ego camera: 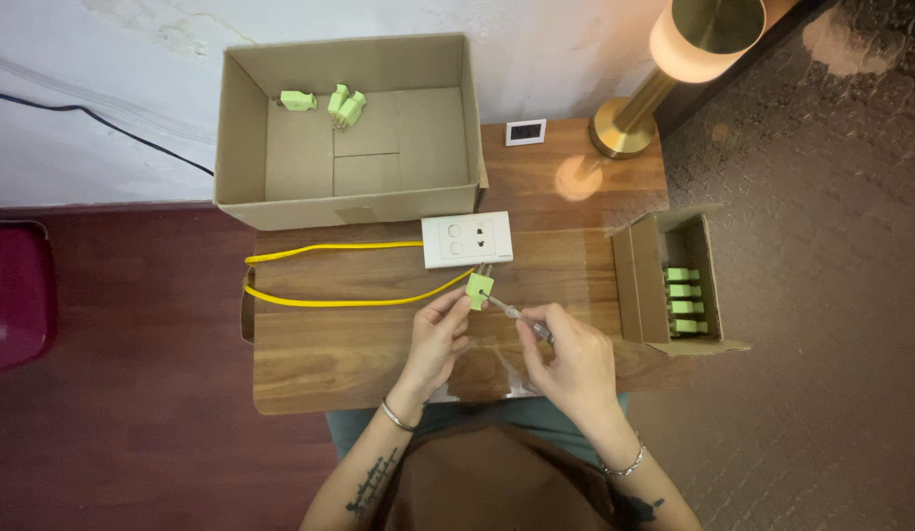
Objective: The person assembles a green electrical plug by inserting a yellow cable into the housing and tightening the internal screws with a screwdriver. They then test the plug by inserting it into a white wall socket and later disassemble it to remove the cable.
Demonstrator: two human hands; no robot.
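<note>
The person's left hand [436, 339] pinches a small light-green plug [479, 289] just below the white socket plate [466, 239], its grip clamped on the plug's lower edge. The right hand [573, 366], below and to the right of the socket plate, has its grip closed around a slim screwdriver [516, 315] whose tip meets the plug. A yellow cable [330, 295] runs from the socket plate leftward across the wooden bench [320, 359] in a loop. Above and left of the socket plate stands an open cardboard box [349, 133] holding three more green plugs [345, 105]. To the right of the socket plate a smaller carton [642, 285] holds a row of green plugs, and a brass lamp [629, 123] stands up and to the right.
</note>
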